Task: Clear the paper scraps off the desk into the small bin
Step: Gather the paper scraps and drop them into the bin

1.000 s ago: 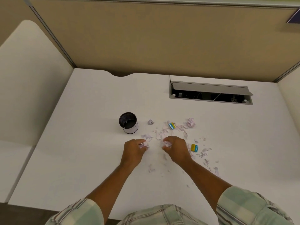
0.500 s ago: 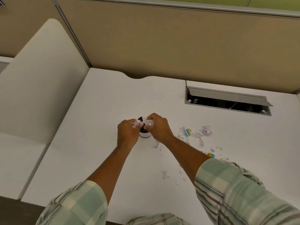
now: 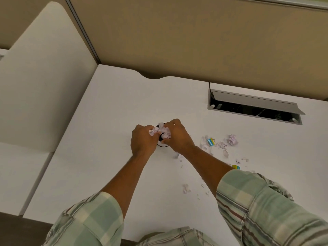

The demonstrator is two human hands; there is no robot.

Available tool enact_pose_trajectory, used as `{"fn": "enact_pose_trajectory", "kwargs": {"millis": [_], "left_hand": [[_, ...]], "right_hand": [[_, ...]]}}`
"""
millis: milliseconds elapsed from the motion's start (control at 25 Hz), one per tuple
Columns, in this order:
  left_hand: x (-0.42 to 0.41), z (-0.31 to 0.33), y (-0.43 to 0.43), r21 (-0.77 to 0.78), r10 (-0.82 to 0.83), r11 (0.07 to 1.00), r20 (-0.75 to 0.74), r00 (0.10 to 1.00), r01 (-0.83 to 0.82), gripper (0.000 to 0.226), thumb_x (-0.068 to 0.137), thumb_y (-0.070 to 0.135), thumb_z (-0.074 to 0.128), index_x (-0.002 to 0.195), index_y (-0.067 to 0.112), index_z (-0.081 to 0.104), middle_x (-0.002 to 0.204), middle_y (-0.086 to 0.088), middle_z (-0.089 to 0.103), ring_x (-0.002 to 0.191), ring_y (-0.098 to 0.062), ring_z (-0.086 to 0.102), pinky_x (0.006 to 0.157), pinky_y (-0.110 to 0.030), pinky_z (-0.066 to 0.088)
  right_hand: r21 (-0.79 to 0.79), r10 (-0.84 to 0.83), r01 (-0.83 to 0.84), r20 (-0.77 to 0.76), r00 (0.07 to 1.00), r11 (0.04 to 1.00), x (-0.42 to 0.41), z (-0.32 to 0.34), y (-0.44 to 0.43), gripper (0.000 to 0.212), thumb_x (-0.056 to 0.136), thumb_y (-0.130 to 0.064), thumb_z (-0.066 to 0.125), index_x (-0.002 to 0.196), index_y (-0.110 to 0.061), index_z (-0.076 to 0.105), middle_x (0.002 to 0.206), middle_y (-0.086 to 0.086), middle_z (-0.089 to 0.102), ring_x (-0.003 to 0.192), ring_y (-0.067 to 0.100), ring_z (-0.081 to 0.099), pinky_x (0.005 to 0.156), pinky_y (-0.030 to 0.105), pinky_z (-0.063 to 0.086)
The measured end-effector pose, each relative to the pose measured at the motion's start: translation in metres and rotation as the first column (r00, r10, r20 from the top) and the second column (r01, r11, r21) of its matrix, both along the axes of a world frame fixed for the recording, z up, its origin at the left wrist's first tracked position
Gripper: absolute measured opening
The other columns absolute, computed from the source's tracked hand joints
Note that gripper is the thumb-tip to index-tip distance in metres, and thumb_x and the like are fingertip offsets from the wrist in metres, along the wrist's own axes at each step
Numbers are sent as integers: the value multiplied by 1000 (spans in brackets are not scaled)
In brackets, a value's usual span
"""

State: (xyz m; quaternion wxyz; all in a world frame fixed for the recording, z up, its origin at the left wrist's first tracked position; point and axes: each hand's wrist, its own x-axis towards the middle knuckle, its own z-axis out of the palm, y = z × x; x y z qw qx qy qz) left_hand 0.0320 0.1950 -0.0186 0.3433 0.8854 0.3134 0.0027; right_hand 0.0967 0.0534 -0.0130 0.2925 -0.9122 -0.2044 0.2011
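My left hand (image 3: 142,140) and my right hand (image 3: 175,135) are together over the small dark bin (image 3: 161,137), which they mostly hide. Each hand is closed on a bunch of pale paper scraps (image 3: 159,131) held right above the bin's mouth. More paper scraps (image 3: 222,145) lie scattered on the white desk (image 3: 110,121) to the right of the bin, with a crumpled wad (image 3: 232,139) at their far end. A few small bits (image 3: 186,188) lie nearer me, beside my right forearm.
Two small blue-and-yellow items (image 3: 210,141) (image 3: 236,167) lie among the scraps. An open grey cable hatch (image 3: 253,107) is set into the desk at the back right. A tan partition wall stands behind, and a white side panel (image 3: 44,77) stands on the left.
Both hands gathered scraps from the pile, lifted them and carried them left to the bin. Over the last half second they stay there, pressed closer over its mouth.
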Motion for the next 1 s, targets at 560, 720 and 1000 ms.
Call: {"fn": "enact_pose_trajectory", "kwargs": {"millis": [560, 720, 1000], "left_hand": [[9, -5, -17, 238, -358, 886, -196, 913, 398, 51, 98, 49, 55, 145, 30, 52, 169, -11, 12, 148, -35, 27, 114, -50, 34], [-5, 4, -30, 167, -306, 938, -7, 952, 303, 41, 98, 33, 61, 137, 21, 61, 159, -9, 38, 144, -30, 34, 115, -46, 34], [-51, -5, -96, 261, -497, 860, 233, 836, 439, 32, 96, 22, 66, 126, 10, 67, 127, -7, 61, 123, -25, 56, 103, -37, 51]], "right_hand": [[62, -193, 189, 80, 978, 980, -30, 0, -61, 35, 91, -22, 71, 124, -15, 63, 125, 4, 54, 105, 20, 61, 90, 32, 53], [58, -216, 212, 90, 972, 976, -40, -1, -99, 34, 92, -23, 69, 124, -16, 62, 124, 3, 55, 96, 18, 61, 85, 27, 50], [-61, -345, 347, 38, 938, 936, -69, -16, -204, 38, 91, -34, 69, 126, -22, 59, 128, 0, 55, 102, 17, 60, 86, 32, 53]]}}
